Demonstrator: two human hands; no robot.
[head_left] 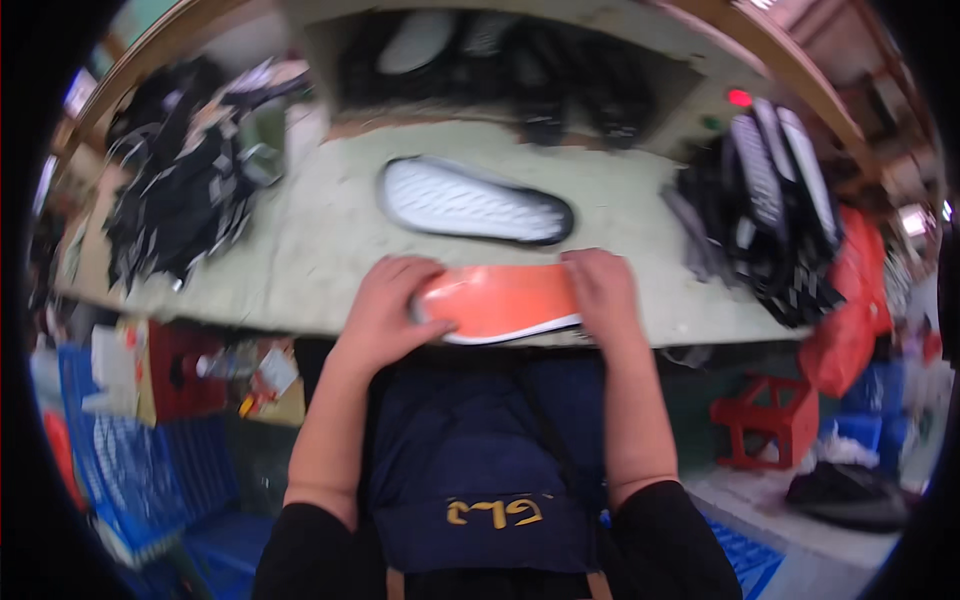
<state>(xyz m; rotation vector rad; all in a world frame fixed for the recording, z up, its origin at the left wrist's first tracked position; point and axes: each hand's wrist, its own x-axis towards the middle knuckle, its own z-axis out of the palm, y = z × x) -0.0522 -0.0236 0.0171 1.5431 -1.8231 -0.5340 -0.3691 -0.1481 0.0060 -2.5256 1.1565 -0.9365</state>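
Observation:
At the near edge of the bench I hold a shoe sole with a smooth orange face up and a thin white edge toward me. My left hand grips its left end, thumb along the near side and fingers over the far side. My right hand is closed around the other end, covering it. Just beyond lies a second shoe piece, its white patterned sole up and a black rim showing; neither hand touches it.
Dark shoe uppers are heaped on the bench's left. Black shoes with white soles pile up at right, beside a red plastic bag. A shelf of shoes stands behind. Below are a red stool and a blue crate.

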